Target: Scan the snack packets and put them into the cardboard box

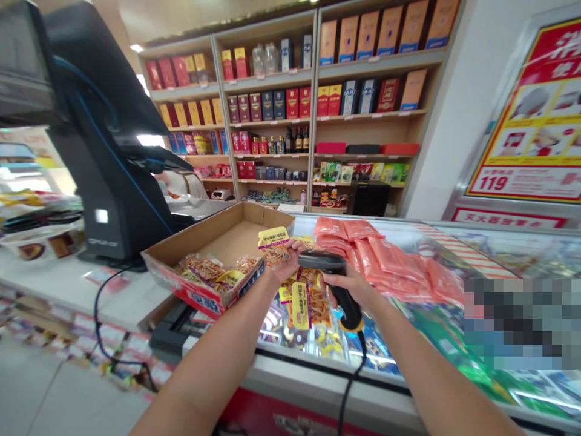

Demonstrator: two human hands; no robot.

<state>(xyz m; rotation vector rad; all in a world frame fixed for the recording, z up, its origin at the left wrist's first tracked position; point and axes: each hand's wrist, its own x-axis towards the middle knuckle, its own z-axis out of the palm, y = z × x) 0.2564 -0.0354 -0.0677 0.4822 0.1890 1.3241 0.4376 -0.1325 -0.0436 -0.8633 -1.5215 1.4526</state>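
A yellow-topped snack packet with brown sticks showing through its clear part is held up in my left hand, beside the box's right edge. My right hand grips a black barcode scanner by its handle, and its head points left at the packet. More snack packets of the same kind lie on the glass counter below both hands. To the left, an open cardboard box has several such packets in its front part. My fingertips are partly hidden behind the packet and the scanner.
Salmon-coloured plastic packages are piled on the glass counter at right. A black cash register stands left of the box. The scanner's cable hangs over the front edge. Shelves of boxed goods line the back.
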